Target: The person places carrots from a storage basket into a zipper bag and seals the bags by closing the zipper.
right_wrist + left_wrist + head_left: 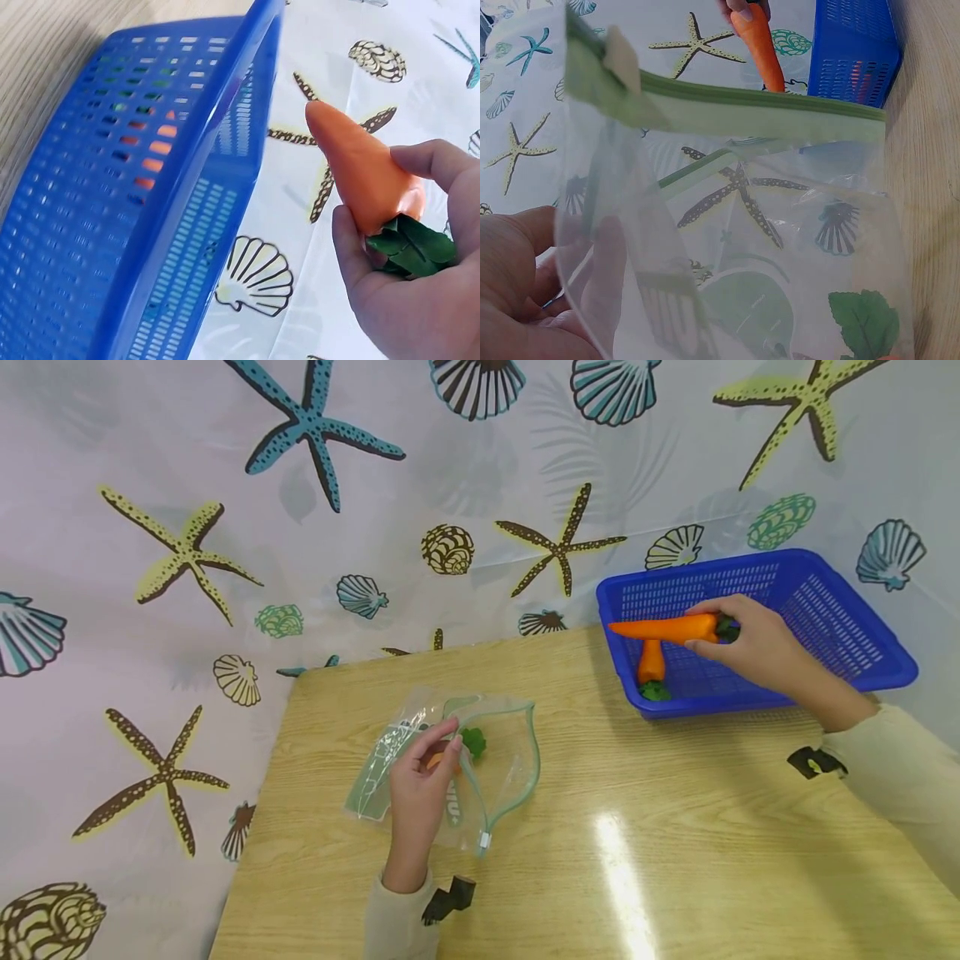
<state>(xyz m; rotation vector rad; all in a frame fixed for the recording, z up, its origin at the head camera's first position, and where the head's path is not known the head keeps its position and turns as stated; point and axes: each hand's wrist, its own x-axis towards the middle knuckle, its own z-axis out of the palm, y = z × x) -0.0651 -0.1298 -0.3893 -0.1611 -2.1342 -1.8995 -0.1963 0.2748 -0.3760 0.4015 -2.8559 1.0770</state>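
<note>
Orange carrot (663, 628): held level above the blue basket (862, 639), tip pointing left, leafy end in the grip.
Right hand (750, 643): fingers and thumb curled round the carrot's green end.
Left hand (420, 781): fingertips pinching the upper edge of the clear zip bag (502, 768), lifting its mouth apart.
Bag: lies on the wooden table (675, 827); a carrot already inside (472, 742).
Basket: at the table's far right, one more carrot lying in it (651, 670).

Wooden table (675, 827), seashell-print curtain (225, 527) behind
</note>
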